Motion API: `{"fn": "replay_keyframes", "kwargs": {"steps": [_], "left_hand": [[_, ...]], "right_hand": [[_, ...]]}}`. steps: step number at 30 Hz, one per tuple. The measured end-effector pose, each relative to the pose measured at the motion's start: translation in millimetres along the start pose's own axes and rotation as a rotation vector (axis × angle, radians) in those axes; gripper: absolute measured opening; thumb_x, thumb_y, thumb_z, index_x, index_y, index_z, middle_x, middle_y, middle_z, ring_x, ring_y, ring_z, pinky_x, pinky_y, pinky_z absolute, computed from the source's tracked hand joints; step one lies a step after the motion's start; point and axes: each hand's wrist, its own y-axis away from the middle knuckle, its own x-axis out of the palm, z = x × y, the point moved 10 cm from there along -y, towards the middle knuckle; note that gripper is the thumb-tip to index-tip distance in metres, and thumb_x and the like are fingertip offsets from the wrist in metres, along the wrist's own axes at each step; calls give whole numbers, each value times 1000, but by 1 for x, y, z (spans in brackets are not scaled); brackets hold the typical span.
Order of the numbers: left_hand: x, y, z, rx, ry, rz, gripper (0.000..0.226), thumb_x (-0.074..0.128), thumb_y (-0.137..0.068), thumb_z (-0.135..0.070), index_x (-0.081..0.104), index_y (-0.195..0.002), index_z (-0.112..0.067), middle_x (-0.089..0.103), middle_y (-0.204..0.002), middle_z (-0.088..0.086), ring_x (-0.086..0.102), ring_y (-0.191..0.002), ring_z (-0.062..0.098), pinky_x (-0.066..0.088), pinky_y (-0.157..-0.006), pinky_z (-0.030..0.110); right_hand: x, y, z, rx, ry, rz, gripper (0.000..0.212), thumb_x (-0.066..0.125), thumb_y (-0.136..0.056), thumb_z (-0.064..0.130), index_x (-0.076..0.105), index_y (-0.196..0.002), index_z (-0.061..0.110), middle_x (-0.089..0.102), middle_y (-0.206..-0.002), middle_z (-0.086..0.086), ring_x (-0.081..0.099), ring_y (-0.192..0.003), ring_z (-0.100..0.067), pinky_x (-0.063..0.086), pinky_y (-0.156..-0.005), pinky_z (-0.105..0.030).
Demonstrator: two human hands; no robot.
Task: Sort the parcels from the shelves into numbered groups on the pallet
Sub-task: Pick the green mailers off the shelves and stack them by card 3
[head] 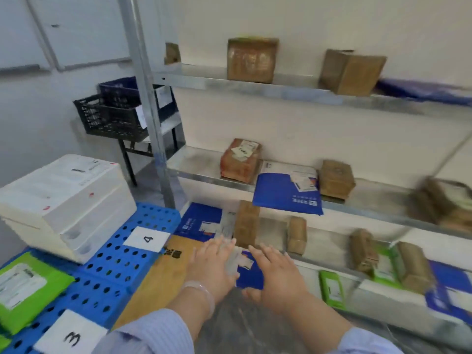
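1. While the left hand (212, 267) and right hand (278, 277) are stretched forward, a blue mailer parcel (249, 275) lies between them, off the blue pallet's (122, 264) right edge, just before the bottom shelf (332, 267).
2. Left grip: unclenched, fingers straight, seemingly touching the parcel's blurred label.
3. Right grip: unclenched, fingers spread, thumb at the parcel's near edge.
4. The card marked 4 (146, 238) lies on the pallet beside a flat brown parcel (163, 277).

A flat blue plastic mailer with a white label (249, 274) lies between the left fingers (219, 247) and right fingers (264, 252) — edges hidden beneath both. Left of the left fingers, a flat brown cardboard parcel (163, 274) rests on the blue perforated plastic pallet (120, 259) — beside the white "4" card (146, 238).
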Motion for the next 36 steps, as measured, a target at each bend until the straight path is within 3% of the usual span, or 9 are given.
{"fn": "replay_keyframes", "kwargs": {"steps": [3, 6, 9, 13, 16, 19, 23, 30, 36], "left_hand": [[24, -19, -96, 92, 12, 16, 79, 55, -85, -57, 13, -150, -42, 16, -160, -8, 15, -146, 14, 17, -119, 39], [53, -30, -179, 157, 33, 70, 77, 55, -85, -58, 15, -150, -41, 19, -158, -7, 17, -145, 15, 18, -118, 36], [78, -37, -249, 212, 17, 107, 76, 54, -86, -57, 16, -150, -40, 24, -156, -6, 21, -143, 17, 20, -117, 40], [110, -46, -323, 271, 31, 163, 75, 52, -86, -58, 16, -150, -41, 21, -157, -7, 19, -144, 17, 19, -117, 41], [130, -55, -370, 332, 34, 206, 74, 51, -87, -59, 15, -150, -41, 16, -159, -8, 17, -144, 18, 18, -117, 40], [149, -70, -406, 395, 34, 247, 74, 49, -89, -57, 11, -150, -41, 12, -160, -7, 14, -146, 18, 15, -118, 39], [187, -99, -438, 447, 30, 311, 74, 48, -90, -57, 9, -151, -41, 9, -161, -7, 13, -147, 19, 15, -119, 40], [270, -167, -486, 521, 38, 400, 73, 48, -92, -54, 9, -152, -37, 10, -161, -5, 12, -147, 18, 15, -119, 36], [358, -198, -521, 534, 110, 450, 69, 45, -93, -52, 9, -151, -39, 15, -160, -10, 16, -146, 14, 20, -118, 35]], "right_hand": [[-15, 35, -91, 89, 4, -15, 93, 50, -79, 68, 7, -153, 34, 10, -161, 4, 8, -148, -17, 8, -120, -41], [-24, 68, -174, 169, 16, -40, 100, 33, -67, 78, 8, -153, 34, 13, -161, 2, 11, -148, -17, 12, -120, -39], [-25, 96, -246, 257, -20, -46, 99, 36, -67, 76, 8, -153, 34, 13, -161, 0, 12, -148, -19, 12, -120, -40], [-24, 126, -317, 319, -28, -46, 109, 18, -54, 76, 7, -153, 32, 14, -161, -2, 13, -148, -19, 12, -120, -41], [-26, 141, -363, 384, -54, -55, 100, 27, -66, 74, 9, -153, 30, 12, -161, 0, 8, -148, -17, 10, -120, -40], [-20, 145, -400, 444, -88, -51, 89, 43, -80, 67, 10, -154, 29, 10, -162, 0, 7, -149, -18, 8, -121, -38], [5, 138, -445, 516, -154, -11, 103, 17, -61, 73, 10, -154, 31, 9, -162, 1, 6, -149, -16, 6, -119, -36], [51, 107, -538, 673, -225, -3, 77, 45, -91, 53, 7, -154, 30, 7, -162, 5, 3, -149, -13, 1, -118, -30], [97, 84, -612, 739, -284, 22, 68, 41, -98, 45, 6, -154, 30, 5, -162, 9, 4, -148, -10, 3, -119, -28]]}}
